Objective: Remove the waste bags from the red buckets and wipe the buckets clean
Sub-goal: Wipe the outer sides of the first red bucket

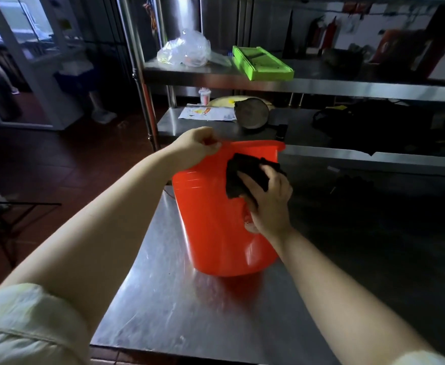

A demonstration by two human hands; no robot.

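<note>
The left hand is clenched on the far rim of the red bucket, steadying it. The right hand grasps a dark cloth and presses it against the outer wall just below the rim. The bucket stands on the steel counter, near its left edge. It looks tipped away from the person, so the inside is hidden.

No bag shows over the rim or hanging from this bucket, so its bag seems already out, and the wiping step appears under way on the outside. The wall below the cloth is glossy, but whether it is clean or merely wet cannot be told. Whether the inside has been wiped cannot be judged either.

A crumpled clear bag lies on the shelf behind; it may or may not be a removed waste bag. The task speaks of several buckets, but only this one is in view, so any others are probably still to do.
</note>
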